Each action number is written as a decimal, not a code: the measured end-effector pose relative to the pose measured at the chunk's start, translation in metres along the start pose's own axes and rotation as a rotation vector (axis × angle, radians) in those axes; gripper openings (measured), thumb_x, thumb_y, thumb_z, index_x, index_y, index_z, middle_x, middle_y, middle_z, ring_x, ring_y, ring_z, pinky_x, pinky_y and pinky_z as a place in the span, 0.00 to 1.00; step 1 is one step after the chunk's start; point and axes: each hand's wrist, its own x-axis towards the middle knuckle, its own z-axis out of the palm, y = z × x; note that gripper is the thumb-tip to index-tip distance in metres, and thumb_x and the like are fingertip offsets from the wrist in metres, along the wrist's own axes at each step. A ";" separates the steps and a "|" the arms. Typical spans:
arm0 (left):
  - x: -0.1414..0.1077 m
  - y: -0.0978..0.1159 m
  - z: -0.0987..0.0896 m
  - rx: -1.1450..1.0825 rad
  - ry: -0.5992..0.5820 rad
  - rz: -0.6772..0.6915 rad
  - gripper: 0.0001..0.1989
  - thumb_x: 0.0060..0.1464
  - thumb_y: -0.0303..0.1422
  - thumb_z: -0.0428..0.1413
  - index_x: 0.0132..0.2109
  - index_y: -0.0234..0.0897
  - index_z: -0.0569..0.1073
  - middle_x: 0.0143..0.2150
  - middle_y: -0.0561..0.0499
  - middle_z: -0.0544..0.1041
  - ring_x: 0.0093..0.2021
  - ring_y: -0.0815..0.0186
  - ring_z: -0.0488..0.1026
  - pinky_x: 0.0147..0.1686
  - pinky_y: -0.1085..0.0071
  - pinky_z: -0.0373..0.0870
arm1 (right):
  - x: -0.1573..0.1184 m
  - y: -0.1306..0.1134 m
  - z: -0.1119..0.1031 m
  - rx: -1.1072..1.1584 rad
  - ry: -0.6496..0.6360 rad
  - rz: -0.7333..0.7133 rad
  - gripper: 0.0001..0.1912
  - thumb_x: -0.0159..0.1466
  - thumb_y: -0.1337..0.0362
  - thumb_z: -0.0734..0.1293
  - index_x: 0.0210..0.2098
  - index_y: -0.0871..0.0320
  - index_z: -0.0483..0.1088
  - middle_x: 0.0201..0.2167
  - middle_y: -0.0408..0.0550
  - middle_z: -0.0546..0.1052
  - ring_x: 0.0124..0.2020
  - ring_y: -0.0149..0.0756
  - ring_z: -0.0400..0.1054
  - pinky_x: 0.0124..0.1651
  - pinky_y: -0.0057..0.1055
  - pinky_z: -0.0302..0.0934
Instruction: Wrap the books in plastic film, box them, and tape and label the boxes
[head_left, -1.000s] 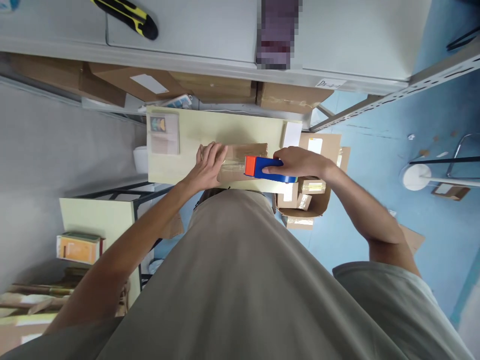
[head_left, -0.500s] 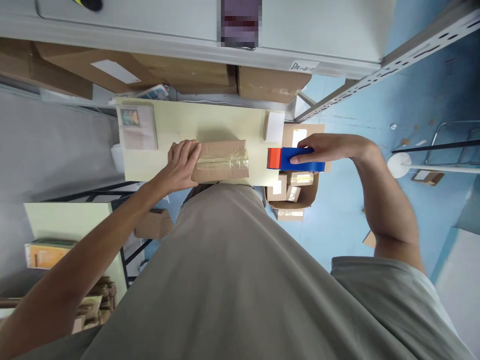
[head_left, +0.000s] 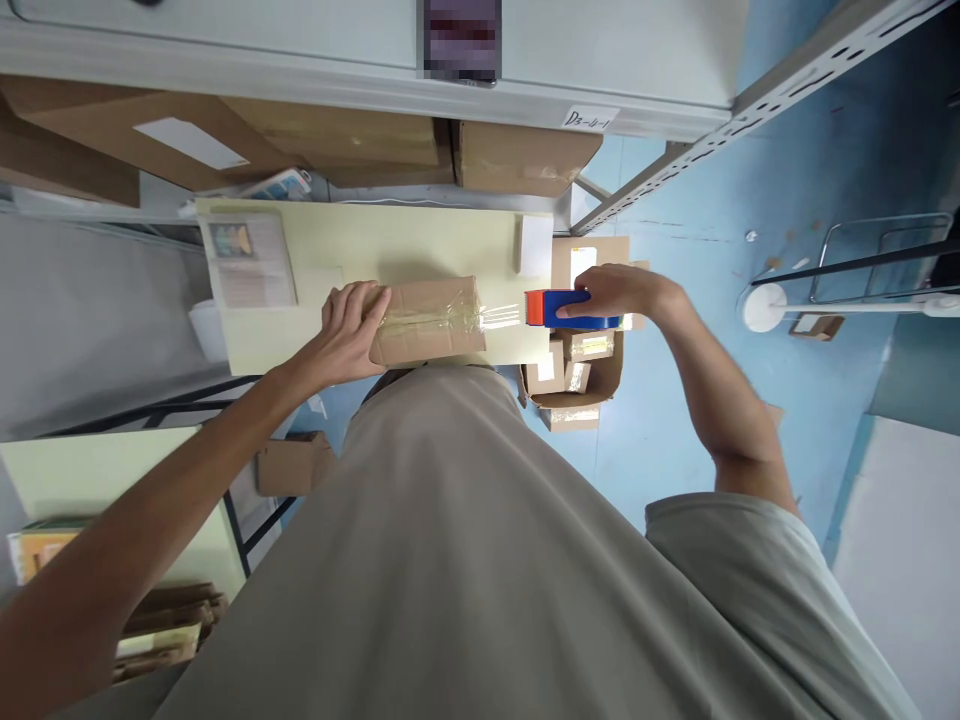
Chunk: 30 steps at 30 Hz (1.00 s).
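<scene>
A small cardboard box with clear tape across it lies on the pale yellow table. My left hand grips its left end, fingers over the top and thumb pointing along it. In my right hand is a blue tape dispenser with an orange-red front, held off the table's right end and facing the box. Shiny streaks of clear tape span the gap between the box's right end and the dispenser.
On the table are a plastic-covered sheet at left and a white box at right. An open carton of small parcels stands off the right end. Behind is a metal shelf with large cartons.
My right hand and the dispenser have come a little closer to the box. Shiny tape now shows across the gap. My left hand stays on the box; the whole view has shifted slightly.
</scene>
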 end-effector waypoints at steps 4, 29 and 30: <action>0.001 0.000 -0.005 -0.006 -0.019 0.012 0.65 0.49 0.57 0.69 0.81 0.32 0.47 0.79 0.20 0.48 0.79 0.23 0.44 0.72 0.27 0.39 | 0.015 -0.032 0.024 -0.133 0.123 0.076 0.28 0.68 0.39 0.70 0.43 0.62 0.79 0.33 0.57 0.79 0.38 0.48 0.74 0.39 0.37 0.60; 0.013 0.046 -0.049 -0.025 0.292 0.182 0.59 0.58 0.49 0.66 0.82 0.34 0.42 0.79 0.29 0.56 0.81 0.34 0.48 0.77 0.34 0.42 | -0.014 -0.167 0.055 0.348 0.750 0.235 0.19 0.76 0.55 0.60 0.58 0.64 0.62 0.44 0.64 0.82 0.39 0.55 0.78 0.36 0.38 0.63; 0.021 0.054 -0.060 -0.023 0.337 0.217 0.57 0.59 0.46 0.66 0.82 0.35 0.43 0.77 0.29 0.59 0.80 0.35 0.50 0.77 0.35 0.45 | -0.013 -0.178 0.041 0.357 0.798 0.151 0.20 0.74 0.57 0.60 0.59 0.64 0.61 0.44 0.64 0.82 0.39 0.55 0.78 0.36 0.38 0.64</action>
